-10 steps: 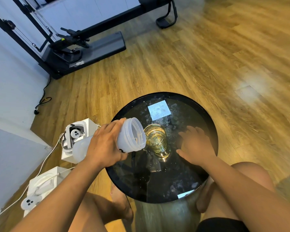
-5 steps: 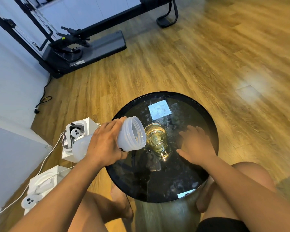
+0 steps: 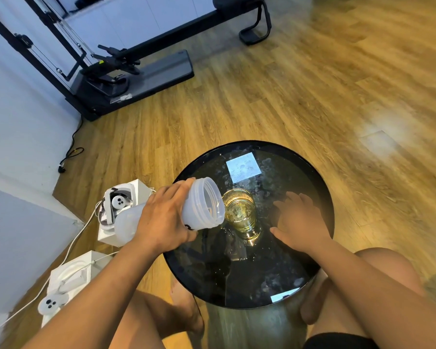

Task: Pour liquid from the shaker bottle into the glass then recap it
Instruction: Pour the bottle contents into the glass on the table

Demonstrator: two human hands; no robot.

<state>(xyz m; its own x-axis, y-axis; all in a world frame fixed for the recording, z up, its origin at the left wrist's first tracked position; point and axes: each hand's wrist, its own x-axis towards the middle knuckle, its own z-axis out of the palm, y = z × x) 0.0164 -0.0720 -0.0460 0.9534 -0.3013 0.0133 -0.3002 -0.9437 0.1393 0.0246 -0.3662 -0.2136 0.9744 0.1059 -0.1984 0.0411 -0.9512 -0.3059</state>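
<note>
My left hand [image 3: 161,217] grips a translucent white shaker bottle [image 3: 203,197] around its middle. The bottle lies tipped almost on its side, uncapped, with its open mouth right beside the rim of the glass [image 3: 239,212]. The clear glass stands upright on the round black table [image 3: 237,273] and holds yellowish liquid. My right hand [image 3: 297,220] lies palm down on the table just right of the glass, fingers slightly curved. The cap is nowhere in view, and what lies under the right palm is hidden.
The tabletop is wet with drops and reflections. On the wooden floor to the left stand white boxes with a headset [image 3: 118,202], a white controller [image 3: 51,302] and a cable. A black exercise machine [image 3: 126,71] stands at the back left. My bare knees flank the table.
The bottle's open mouth has turned slightly upward and toward me beside the glass rim. My right hand has stayed put on the table.
</note>
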